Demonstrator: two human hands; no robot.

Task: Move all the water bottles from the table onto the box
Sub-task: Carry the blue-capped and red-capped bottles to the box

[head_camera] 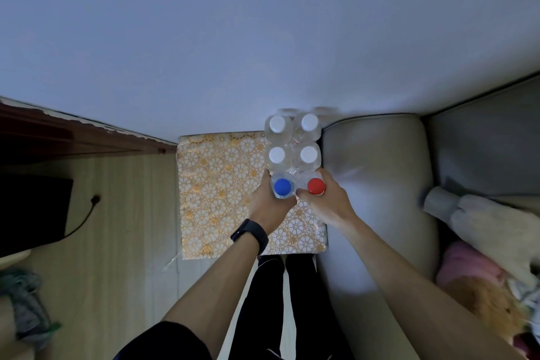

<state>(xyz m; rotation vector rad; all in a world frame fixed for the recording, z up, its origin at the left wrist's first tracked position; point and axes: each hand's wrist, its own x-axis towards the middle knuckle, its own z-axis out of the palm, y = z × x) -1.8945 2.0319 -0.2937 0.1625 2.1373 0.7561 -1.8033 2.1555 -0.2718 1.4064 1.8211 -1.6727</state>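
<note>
Both forearms reach out, left hand [264,202] wrapped round the blue-capped bottle [282,186], right hand [327,202] round the red-capped one [316,186], both upright at the box's [216,184] right edge beside four white-capped bottles [292,142].

6 water bottles in 2 rows of 3: 4 w/ white caps [277,123], 1 w/ blue cap [282,186], 1 w/ red cap [316,186]. 2 hands, left [267,207] and right [327,204], 1 bottle each. 1 floral-patterned surface [216,184]. 1 black wristband [249,235]. 1 sofa [380,172].
</note>
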